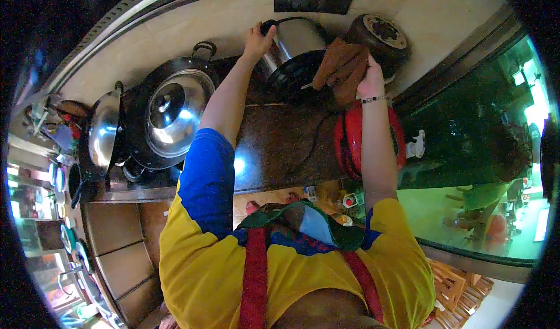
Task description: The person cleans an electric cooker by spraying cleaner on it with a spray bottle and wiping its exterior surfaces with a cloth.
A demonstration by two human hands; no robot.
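Observation:
At the back of the counter stands a shiny steel pot (297, 36) with a black lower part facing me. My left hand (258, 41) is at its upper left, with fingers and thumb closed around the dark side handle. Bunched in my right hand (371, 81) is a brown cloth (343, 67), which hangs against the right side of the pot. My right fingers are partly hidden by the cloth. Just beyond that hand sits a dark round container (379, 37) with a patterned top. A red appliance (348, 134) stands under my right forearm.
To the left are a wok with a domed steel lid (181, 113) and another steel pan (104, 136). A dark cable (318, 142) runs over the brown countertop (268, 136). A window (466, 125) borders the right side; cabinets (116, 230) are below left.

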